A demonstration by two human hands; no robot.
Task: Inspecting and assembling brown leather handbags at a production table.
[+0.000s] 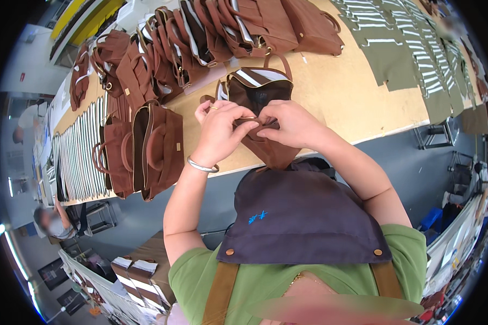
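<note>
A brown handbag (279, 153) with a dark lining and a zipped opening lies at the table's near edge, right in front of me. My left hand (222, 127) pinches the near rim of its opening between thumb and fingers. Close beside it, my right hand (294, 123) grips the same rim, thumb and fingertips pressed together. The fingertips nearly meet, and whatever small detail lies between them is hidden. On the bag's far side the mouth gapes, showing its lining and a white strip, with a handle standing up behind.
Finished-looking brown bags (265, 24) crowd the table's far side. More bags (165, 146) stand at the left, beside a row of thin white-edged pieces (81, 151). Olive-green pieces with white strips (387, 59) cover the right end. Another person (59, 222) is at the far left.
</note>
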